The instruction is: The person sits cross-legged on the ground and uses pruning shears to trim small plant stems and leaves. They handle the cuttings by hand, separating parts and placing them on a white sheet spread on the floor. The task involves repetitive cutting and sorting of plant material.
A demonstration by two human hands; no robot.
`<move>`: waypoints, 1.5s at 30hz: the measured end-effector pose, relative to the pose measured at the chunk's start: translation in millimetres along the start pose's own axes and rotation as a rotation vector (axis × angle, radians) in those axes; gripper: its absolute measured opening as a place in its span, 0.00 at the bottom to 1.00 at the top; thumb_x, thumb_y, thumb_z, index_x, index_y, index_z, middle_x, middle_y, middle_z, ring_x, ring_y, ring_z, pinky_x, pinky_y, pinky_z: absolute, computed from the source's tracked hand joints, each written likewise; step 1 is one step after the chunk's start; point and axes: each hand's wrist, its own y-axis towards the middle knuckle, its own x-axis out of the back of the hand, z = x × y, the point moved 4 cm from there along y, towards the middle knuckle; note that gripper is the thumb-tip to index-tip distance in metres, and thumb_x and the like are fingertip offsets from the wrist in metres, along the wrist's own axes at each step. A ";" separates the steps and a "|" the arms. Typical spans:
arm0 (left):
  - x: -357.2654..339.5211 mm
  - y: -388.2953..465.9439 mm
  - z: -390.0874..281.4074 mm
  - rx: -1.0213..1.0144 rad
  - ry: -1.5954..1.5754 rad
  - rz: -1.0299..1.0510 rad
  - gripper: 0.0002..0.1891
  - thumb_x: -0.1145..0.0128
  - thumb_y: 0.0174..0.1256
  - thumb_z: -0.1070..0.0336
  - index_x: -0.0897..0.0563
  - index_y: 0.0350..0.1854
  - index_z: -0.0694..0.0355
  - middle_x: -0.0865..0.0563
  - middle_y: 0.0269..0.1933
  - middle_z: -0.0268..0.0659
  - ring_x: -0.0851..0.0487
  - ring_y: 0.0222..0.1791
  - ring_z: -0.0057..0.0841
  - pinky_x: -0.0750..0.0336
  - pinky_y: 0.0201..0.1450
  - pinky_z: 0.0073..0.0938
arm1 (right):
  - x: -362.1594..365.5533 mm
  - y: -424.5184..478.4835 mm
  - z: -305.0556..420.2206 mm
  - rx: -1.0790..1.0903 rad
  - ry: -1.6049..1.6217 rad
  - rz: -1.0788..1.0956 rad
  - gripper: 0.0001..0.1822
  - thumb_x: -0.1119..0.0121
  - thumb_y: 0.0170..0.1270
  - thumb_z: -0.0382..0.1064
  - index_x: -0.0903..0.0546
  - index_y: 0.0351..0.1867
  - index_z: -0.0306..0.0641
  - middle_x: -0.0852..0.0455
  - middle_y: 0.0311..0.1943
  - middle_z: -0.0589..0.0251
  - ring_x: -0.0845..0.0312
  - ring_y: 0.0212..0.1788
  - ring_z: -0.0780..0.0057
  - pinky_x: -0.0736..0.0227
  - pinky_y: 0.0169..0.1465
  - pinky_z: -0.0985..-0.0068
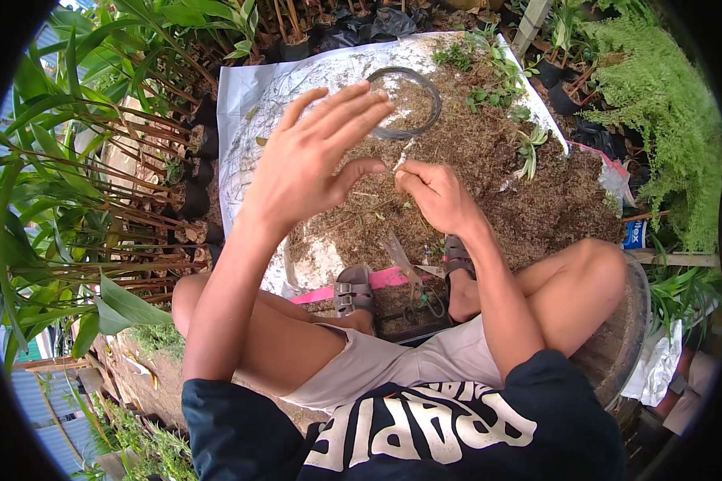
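Note:
My left hand [313, 150] is raised over the white sheet [240, 96], its fingers spread and nothing visible between them. Close to its thumb, my right hand [436, 195] pinches a small whitish piece [404, 155] between thumb and index finger; what it is made of I cannot tell. Beyond my hands a coil of dark wire [436, 111] lies on the sheet, partly behind my left fingers. Brown loose fibrous planting material [475, 156] covers much of the sheet. A small striped-leaf plant [532, 144] lies on it at the right.
Scissors [421, 303] lie between my sandalled feet, near a pink strip [388, 278]. Leafy plants in black bags [201, 141] stand along the left. Green cuttings [487, 96] lie at the sheet's far right, with feathery foliage [668, 120] beyond. Part of another person [689, 385] shows at the lower right.

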 end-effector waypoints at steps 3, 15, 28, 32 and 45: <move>-59.5 -16.4 -17.6 -0.002 -0.203 0.109 0.22 0.38 0.52 0.66 0.22 0.52 0.61 0.15 0.42 0.41 0.17 0.44 0.34 0.23 0.44 0.32 | 11.1 -3.7 2.1 -0.036 0.102 0.086 0.13 0.51 0.67 0.38 0.20 0.35 0.29 0.21 0.21 0.62 0.26 0.26 0.76 0.31 0.32 0.73; -10.6 -21.0 70.3 0.352 0.016 -0.095 0.06 0.41 0.57 0.71 0.14 0.35 0.57 0.14 0.32 0.36 0.16 0.28 0.36 0.24 0.29 0.31 | -67.2 -58.1 -119.3 -0.566 -0.099 -0.059 0.11 0.41 0.55 0.37 0.23 0.34 0.31 0.16 0.31 0.56 0.20 0.35 0.69 0.28 0.40 0.71; 13.2 -39.6 91.3 0.524 0.003 -0.167 0.06 0.41 0.60 0.65 0.13 0.35 0.58 0.14 0.31 0.42 0.16 0.30 0.41 0.23 0.34 0.34 | -180.6 -171.9 -215.5 -0.481 -1.139 0.500 0.24 0.50 0.66 0.43 0.32 0.61 0.36 0.32 0.58 0.45 0.27 0.56 0.51 0.26 0.50 0.61; 2.3 -38.1 97.2 0.562 0.035 -0.118 0.08 0.43 0.62 0.63 0.13 0.37 0.56 0.14 0.29 0.43 0.16 0.31 0.42 0.23 0.35 0.35 | -214.0 -199.2 -234.4 -0.659 -1.075 0.615 0.26 0.49 0.64 0.45 0.34 0.57 0.30 0.28 0.55 0.39 0.24 0.53 0.54 0.27 0.51 0.64; 3.0 -33.3 93.2 0.588 -0.021 -0.111 0.08 0.44 0.58 0.65 0.12 0.36 0.53 0.15 0.27 0.43 0.17 0.28 0.42 0.23 0.34 0.39 | -161.6 -155.1 -183.2 -0.768 -0.566 0.693 0.44 0.25 0.42 0.45 0.34 0.60 0.33 0.18 0.45 0.42 0.18 0.45 0.57 0.23 0.49 0.68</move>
